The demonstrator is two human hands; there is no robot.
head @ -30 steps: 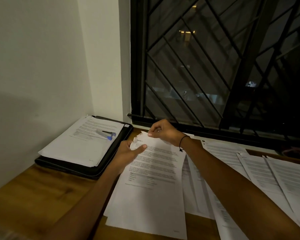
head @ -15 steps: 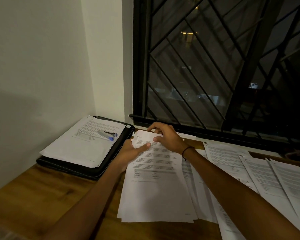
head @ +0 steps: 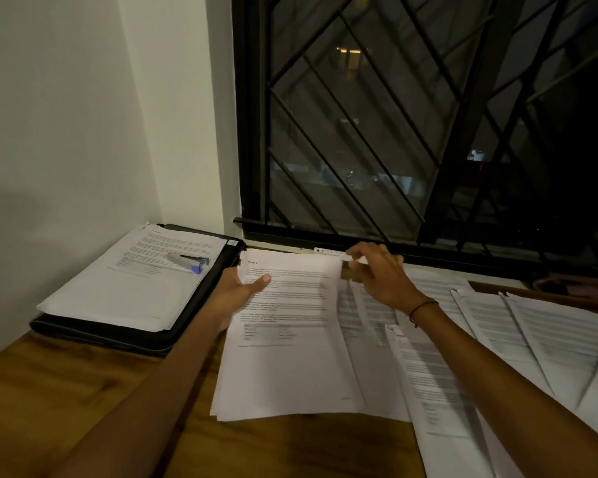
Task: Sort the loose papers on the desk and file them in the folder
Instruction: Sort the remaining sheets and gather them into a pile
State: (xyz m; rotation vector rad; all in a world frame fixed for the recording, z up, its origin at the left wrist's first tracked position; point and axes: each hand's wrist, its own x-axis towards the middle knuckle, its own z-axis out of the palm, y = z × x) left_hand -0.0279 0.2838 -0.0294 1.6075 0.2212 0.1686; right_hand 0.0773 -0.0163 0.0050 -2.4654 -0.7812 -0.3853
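left hand (head: pixel 237 294) holds the near stack of papers (head: pixel 287 339) at its left edge, thumb on top of the printed sheet, fingers hidden underneath. right hand (head: pixel 377 277) sits over the top right corner of that stack, fingers curled; looks like it pinches a small white slip or sheet corner (head: pixel 354 259), can't tell which. stack lies on the wooden table (head: pixel 66 401) just right of the black folder (head: pixel 145 339), which already carries a pile of sheets (head: pixel 132 281) with a stapler (head: pixel 189 262) on top. more loose sheets (head: pixel 497 339) fan out to the right, overlapping

handling: paper is light, floppy and slick sheet on sheet, so the stack will likely skew or shed pages if lifted by one corner. better to square the edges first, then grip both long sides or slide a hand flat under it. top left corner looks torn or dog-eared, avoid pulling there
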